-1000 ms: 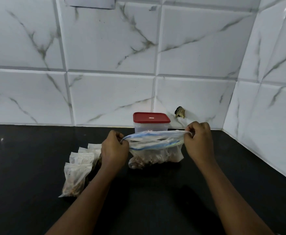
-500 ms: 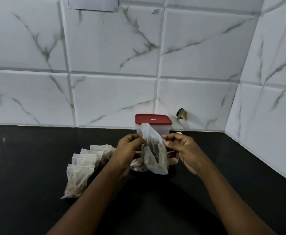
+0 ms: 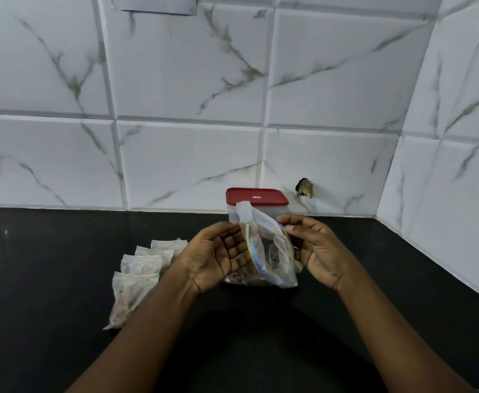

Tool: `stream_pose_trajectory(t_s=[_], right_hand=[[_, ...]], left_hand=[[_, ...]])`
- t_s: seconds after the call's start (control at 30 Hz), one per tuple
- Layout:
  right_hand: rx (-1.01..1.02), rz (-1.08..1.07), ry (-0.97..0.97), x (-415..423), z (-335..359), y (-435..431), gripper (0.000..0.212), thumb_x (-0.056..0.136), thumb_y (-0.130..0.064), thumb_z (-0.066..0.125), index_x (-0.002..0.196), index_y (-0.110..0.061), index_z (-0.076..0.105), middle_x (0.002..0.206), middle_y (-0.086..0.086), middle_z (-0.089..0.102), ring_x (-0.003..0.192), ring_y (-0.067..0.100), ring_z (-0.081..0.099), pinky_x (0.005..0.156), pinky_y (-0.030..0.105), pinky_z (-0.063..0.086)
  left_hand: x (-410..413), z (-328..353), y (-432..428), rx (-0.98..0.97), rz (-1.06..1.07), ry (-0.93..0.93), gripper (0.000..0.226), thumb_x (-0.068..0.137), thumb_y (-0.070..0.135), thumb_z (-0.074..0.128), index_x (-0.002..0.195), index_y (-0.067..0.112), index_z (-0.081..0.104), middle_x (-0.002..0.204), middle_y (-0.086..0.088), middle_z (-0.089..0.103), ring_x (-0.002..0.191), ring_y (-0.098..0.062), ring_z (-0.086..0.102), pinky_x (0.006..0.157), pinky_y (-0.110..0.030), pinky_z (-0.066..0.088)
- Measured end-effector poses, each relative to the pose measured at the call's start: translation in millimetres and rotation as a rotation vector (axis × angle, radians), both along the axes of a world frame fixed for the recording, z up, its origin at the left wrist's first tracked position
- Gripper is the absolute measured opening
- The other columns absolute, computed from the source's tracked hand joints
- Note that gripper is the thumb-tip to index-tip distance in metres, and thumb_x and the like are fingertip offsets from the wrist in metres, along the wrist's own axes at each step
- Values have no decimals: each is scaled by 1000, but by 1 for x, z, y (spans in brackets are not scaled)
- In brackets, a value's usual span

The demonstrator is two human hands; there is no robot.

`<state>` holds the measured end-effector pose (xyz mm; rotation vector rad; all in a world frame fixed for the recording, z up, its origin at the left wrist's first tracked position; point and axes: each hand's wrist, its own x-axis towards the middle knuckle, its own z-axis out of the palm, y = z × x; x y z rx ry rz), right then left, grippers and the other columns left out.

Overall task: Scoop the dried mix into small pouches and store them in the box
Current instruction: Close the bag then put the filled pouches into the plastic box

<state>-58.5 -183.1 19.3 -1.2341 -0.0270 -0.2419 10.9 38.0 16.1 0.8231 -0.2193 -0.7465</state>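
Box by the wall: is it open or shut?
Shut. The red lid sits flat on the box, covering its whole top.

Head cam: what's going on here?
A person handles a clear zip bag of dried mix at the black counter. The right hand pinches its top edge. The left hand is against the other side, grip unclear. Filled small pouches lie in a row to the left. The red-lidded box stands behind, lid on.
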Motion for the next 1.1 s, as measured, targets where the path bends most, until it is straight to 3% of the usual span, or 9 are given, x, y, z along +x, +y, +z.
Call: stream_pose_trajectory(t_s=[0.27, 0.33, 0.4, 0.53, 0.67, 0.73, 0.87, 1.0, 1.1], right_hand=[[-39, 25, 26, 1, -2, -3, 30, 95, 9, 57, 112, -11, 71, 94, 10, 71, 77, 20, 65, 65, 31, 58], [-112, -42, 2, 3, -3, -3, 32, 93, 13, 57, 110, -11, 69, 92, 12, 70, 76, 21, 64, 61, 29, 57], [-328, -213, -57, 4, -4, -2, 31, 90, 14, 61, 106, -12, 67, 95, 14, 70, 80, 20, 64, 60, 25, 55], [-903, -596, -208, 1, -1, -6, 29, 85, 10, 65, 100, -15, 65, 92, -2, 66, 70, 3, 58, 65, 15, 49], [-1076, -908, -318, 1, -1, -17, 30, 85, 13, 61, 106, -8, 67, 105, 4, 61, 89, 16, 61, 78, 25, 50], [-1124, -988, -321, 0, -3, -14, 27, 90, 12, 61, 109, -6, 68, 111, 8, 58, 93, 14, 58, 78, 26, 52], [-1106, -978, -325, -1, 0, -17, 23, 92, 8, 62, 107, -7, 70, 113, 7, 56, 94, 16, 62, 76, 27, 57], [-943, -770, -263, -3, 3, -15, 21, 90, 4, 64, 96, -15, 69, 105, 2, 59, 86, 8, 64, 73, 20, 51], [-1012, -598, -226, 2, -1, -8, 18, 89, -3, 71, 90, -20, 67, 101, -4, 59, 80, -1, 59, 69, 8, 43]], left_hand=[[-5, -4, -4, 46, -1, -95, 21, 81, 10, 74, 102, 10, 73, 97, -10, 75, 86, -21, 73, 80, -37, 62], [-7, -4, -5, 58, 13, -135, 22, 80, 9, 74, 102, 10, 70, 95, -9, 75, 84, -20, 73, 77, -36, 63], [-7, -4, -8, 98, 78, -159, 19, 79, 5, 73, 96, 11, 69, 87, -8, 74, 78, -20, 72, 75, -36, 62], [5, -11, -10, 315, 390, -242, 19, 90, -12, 60, 86, 6, 59, 81, -15, 70, 70, -27, 70, 60, -37, 61], [20, -22, 2, 826, 876, -660, 13, 82, -3, 60, 78, 6, 52, 70, -8, 57, 63, -23, 52, 56, -34, 43], [18, -19, 3, 907, 997, -818, 15, 78, -5, 57, 74, 7, 48, 73, -8, 56, 66, -20, 47, 57, -33, 36], [14, -17, 1, 840, 974, -862, 21, 80, -6, 57, 75, 12, 49, 79, -8, 55, 67, -17, 48, 58, -29, 37], [8, -13, -2, 586, 740, -670, 9, 90, 1, 67, 93, 9, 65, 85, -14, 70, 73, -33, 67, 68, -49, 60], [-2, -8, -10, 487, 584, -682, 10, 95, 0, 68, 103, 7, 69, 91, -15, 72, 73, -24, 70, 66, -37, 60]])
